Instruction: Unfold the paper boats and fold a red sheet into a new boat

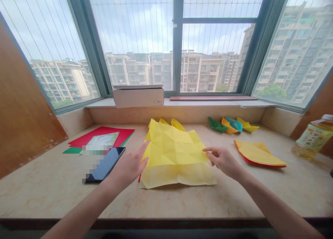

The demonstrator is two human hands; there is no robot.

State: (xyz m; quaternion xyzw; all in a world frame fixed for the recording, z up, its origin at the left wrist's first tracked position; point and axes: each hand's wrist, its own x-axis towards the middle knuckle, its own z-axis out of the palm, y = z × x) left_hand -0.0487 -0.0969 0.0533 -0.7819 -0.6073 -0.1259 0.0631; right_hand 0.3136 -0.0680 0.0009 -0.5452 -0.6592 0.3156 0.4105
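Observation:
A creased sheet of yellow paper (177,148) is spread in front of me, its upper part raised and a paler strip along its near edge. At its left edge, my left hand (132,162) holds the sheet with thumb and fingers. My right hand (221,159) pinches the opposite edge between thumb and index finger. A bit of red shows under the sheet's near left corner. Just behind it, yellow folded paper pieces (178,124) are partly hidden.
A phone (105,165) and red sheets (101,134) with green below lie left. Several folded paper boats (230,125) stand back right, near a stack of orange and red paper (260,152). A bottle (313,136) is far right; a white box (138,96) sits on the sill.

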